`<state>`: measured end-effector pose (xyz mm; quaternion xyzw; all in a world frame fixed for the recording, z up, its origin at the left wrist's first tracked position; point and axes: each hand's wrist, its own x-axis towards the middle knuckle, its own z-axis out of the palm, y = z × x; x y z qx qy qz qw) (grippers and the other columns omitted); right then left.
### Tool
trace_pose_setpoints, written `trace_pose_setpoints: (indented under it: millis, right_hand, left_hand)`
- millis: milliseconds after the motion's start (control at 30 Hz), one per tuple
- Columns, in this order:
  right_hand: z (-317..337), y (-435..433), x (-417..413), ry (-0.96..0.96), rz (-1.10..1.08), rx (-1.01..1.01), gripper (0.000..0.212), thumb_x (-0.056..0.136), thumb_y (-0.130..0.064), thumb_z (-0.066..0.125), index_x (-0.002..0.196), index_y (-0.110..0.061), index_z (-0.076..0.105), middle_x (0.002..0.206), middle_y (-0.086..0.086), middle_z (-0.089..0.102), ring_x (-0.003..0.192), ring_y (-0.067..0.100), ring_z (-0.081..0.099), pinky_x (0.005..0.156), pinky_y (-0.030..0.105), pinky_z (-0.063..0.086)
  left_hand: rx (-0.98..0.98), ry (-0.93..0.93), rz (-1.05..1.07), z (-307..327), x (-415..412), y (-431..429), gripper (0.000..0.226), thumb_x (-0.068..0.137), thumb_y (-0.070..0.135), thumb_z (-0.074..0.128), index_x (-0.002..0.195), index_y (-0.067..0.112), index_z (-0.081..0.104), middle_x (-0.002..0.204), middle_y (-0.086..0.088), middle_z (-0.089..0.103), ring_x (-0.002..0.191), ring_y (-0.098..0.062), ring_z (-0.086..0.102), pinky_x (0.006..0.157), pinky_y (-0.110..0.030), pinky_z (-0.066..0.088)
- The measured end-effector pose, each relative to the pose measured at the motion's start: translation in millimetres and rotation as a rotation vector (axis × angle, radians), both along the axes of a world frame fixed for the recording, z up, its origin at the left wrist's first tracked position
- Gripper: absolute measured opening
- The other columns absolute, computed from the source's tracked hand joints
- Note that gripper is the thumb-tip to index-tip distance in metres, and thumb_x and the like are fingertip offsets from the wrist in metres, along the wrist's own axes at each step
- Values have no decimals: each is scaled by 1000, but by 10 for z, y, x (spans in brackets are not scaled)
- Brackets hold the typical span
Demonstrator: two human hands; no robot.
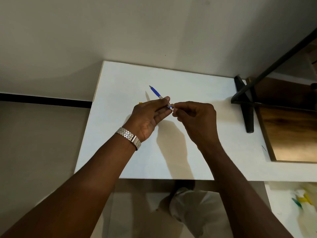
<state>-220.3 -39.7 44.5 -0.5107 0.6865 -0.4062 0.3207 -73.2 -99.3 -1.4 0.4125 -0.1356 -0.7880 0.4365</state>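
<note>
A blue mechanical pencil (156, 92) with a silver tip points up and to the left above the white table (120, 134). My left hand (151, 117), with a metal watch on its wrist, pinches the pencil near its rear end. My right hand (195, 117) has its fingers curled, and its fingertips pinch the pencil's white rear end (170, 107). A small yellow object (140, 102) peeks out on the table behind my left hand, mostly hidden.
The table stands against a pale wall. A black metal frame (247, 103) and a wooden panel (288, 127) lie at the right. Blurred yellow and green items (301, 200) sit at the lower right. A bent knee in light cloth (188, 205) shows below the table's edge.
</note>
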Motion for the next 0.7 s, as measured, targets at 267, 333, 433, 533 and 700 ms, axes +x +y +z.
trace_pose_setpoints:
  millis: [267, 333, 433, 533, 700]
  right_hand:
    - [-20, -18, 0, 8, 0, -11, 14, 86, -6, 79, 87, -19, 83, 65, -10, 77, 55, 1, 69, 55, 12, 47]
    - [-16, -18, 6, 5, -7, -10, 11, 86, -6, 80, 88, -17, 83, 66, -7, 78, 48, -1, 64, 51, 9, 44]
    - [-14, -15, 15, 15, -10, -8, 11, 86, -8, 81, 86, -19, 82, 67, -7, 78, 47, 0, 63, 49, 9, 43]
    - [-4, -9, 29, 33, -13, -16, 12, 86, -9, 81, 84, -21, 81, 66, -7, 78, 47, 0, 64, 50, 11, 44]
    - [28, -2, 45, 66, -28, -49, 27, 84, -11, 81, 75, -35, 75, 65, -14, 78, 54, 2, 70, 55, 14, 49]
  left_hand:
    - [-1, 6, -9, 34, -9, 14, 13, 89, -2, 76, 78, 0, 82, 86, -14, 81, 81, -24, 81, 70, -27, 64]
    - [-2, 8, -3, 36, -6, 15, 15, 90, -3, 75, 78, 1, 83, 87, -14, 82, 81, -24, 81, 69, -27, 64]
    - [-10, 2, -5, 39, -7, 19, 16, 90, -2, 74, 78, 2, 83, 87, -13, 82, 82, -23, 81, 69, -26, 64]
    - [-6, -3, 5, 43, -8, 19, 9, 90, -3, 74, 84, 0, 81, 87, -14, 82, 81, -23, 81, 69, -27, 64]
    - [-18, -7, 6, 60, -15, 27, 3, 89, -3, 75, 88, -3, 78, 87, -15, 81, 81, -24, 81, 70, -28, 64]
